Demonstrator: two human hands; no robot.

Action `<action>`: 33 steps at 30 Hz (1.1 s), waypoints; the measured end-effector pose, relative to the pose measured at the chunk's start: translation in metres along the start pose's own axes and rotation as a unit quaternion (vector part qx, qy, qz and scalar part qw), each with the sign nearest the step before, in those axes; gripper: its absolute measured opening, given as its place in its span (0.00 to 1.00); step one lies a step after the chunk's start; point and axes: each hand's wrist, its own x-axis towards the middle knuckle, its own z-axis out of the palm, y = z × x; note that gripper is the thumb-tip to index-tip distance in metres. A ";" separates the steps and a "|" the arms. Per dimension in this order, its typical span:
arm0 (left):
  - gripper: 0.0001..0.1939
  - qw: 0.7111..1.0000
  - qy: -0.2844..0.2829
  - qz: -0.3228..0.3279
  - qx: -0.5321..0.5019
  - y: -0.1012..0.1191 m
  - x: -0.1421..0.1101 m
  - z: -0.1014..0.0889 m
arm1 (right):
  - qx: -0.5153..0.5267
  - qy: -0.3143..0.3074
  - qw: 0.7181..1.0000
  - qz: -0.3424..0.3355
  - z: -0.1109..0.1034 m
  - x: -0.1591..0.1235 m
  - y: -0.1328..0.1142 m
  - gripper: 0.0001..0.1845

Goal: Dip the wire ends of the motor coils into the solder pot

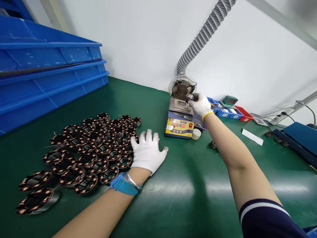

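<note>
My left hand (pixel 148 150), in a white glove with a blue wrist strap, is spread over the green table beside the right edge of a group of motor stators (pixel 99 148). These are rings with copper windings, and several stand close together. My right hand (pixel 200 105), also gloved, grips one stator (pixel 190 98) above the solder pot (pixel 179 127). The pot is a yellow and blue box with red digits and a metal top. Whether the stator touches the molten solder (pixel 182 103) cannot be made out.
A fan (pixel 183 90) with a grey duct hose (pixel 205 33) stands behind the pot. Blue crates (pixel 49 69) are stacked at left. Small blue bins (pixel 224 114) and a red bin (pixel 244 114) sit at right, near a paper strip (pixel 252 137). Another stator (pixel 212 144) lies partly behind my right forearm.
</note>
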 end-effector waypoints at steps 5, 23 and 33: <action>0.32 1.000 -0.005 0.024 0.007 -0.003 0.001 0.003 | -0.041 -0.005 0.999 -0.026 0.025 0.015 0.011 0.23; 0.28 0.996 0.065 0.020 -0.057 0.006 0.002 0.001 | -0.117 -0.023 0.990 -0.074 0.026 0.019 0.002 0.22; 0.29 0.997 -0.058 0.010 -0.056 0.004 0.003 0.002 | -0.112 -0.019 0.992 -0.055 0.032 0.015 -0.001 0.22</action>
